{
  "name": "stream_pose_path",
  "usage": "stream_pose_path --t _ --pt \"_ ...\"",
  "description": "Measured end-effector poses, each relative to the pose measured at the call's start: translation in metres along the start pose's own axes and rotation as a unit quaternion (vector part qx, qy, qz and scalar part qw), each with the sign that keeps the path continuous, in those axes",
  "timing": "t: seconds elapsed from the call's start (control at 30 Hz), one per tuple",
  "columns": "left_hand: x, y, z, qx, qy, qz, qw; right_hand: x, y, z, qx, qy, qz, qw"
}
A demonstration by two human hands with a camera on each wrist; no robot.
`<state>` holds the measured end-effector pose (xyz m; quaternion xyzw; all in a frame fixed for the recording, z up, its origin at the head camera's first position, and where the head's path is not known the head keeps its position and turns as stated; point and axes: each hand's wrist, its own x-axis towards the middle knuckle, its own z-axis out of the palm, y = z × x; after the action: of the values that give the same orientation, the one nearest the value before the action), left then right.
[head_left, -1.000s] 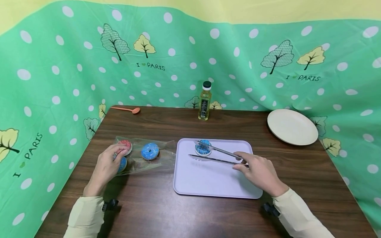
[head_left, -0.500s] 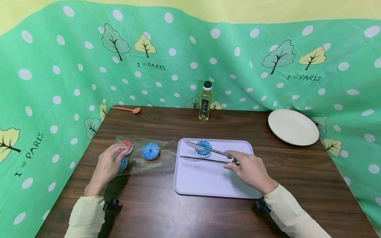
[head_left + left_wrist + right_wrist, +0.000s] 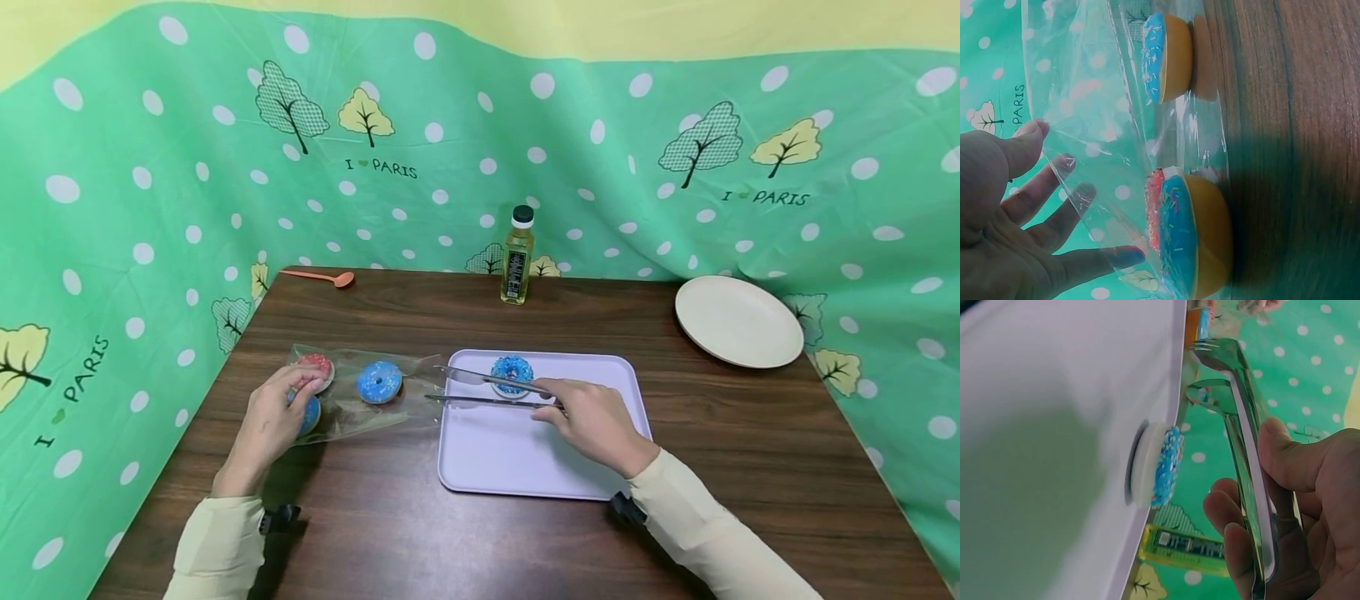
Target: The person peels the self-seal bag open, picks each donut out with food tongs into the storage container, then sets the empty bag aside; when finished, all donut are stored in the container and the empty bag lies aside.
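Note:
My left hand point(image 3: 270, 417) pinches the edge of a clear plastic bag point(image 3: 1085, 81) between thumb and fingers, lifting its upper film. Inside lie a blue-iced donut point(image 3: 379, 381), a red-iced donut point(image 3: 321, 365) and another blue donut point(image 3: 1179, 244) partly behind my fingers. My right hand point(image 3: 600, 421) grips metal serving tongs point(image 3: 467, 376), one end forked, the other spoon-like. Their arms stand apart with nothing between the tips, which point left past the tray's edge toward the bag. A blue-sprinkled donut with a white base point(image 3: 1159, 465) sits on the lilac tray point(image 3: 525, 467).
An oil bottle point(image 3: 515, 262) stands at the back of the wooden table point(image 3: 390, 533). An orange spoon point(image 3: 342, 280) lies at the back left, and a white plate point(image 3: 738, 321) at the back right. Polka-dot cloth point(image 3: 450, 108) hangs behind.
My right hand has carried the tongs leftward over the tray, so their tips now reach past the donut to the bag's right end. My left hand has stayed in place.

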<state>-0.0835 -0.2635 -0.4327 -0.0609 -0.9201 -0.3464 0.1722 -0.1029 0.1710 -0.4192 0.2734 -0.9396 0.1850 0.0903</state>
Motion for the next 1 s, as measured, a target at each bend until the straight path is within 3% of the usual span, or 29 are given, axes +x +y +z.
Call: stream_pose_path --t 0.5,0.8,1.0 --pt "0.001 0.0 0.0 0.0 -0.003 0.005 1.0 0.027 -0.025 0.02 0.011 -0.007 -0.049 0.999" --pt "-0.002 0.0 0.003 0.007 -0.022 0.01 0.9997 0.041 -0.034 0.034 0.024 -0.001 -0.042 0.999" --pt "-0.001 0.001 0.005 0.013 -0.017 0.02 0.9996 0.046 -0.036 0.042 0.02 -0.003 -0.034 0.999"
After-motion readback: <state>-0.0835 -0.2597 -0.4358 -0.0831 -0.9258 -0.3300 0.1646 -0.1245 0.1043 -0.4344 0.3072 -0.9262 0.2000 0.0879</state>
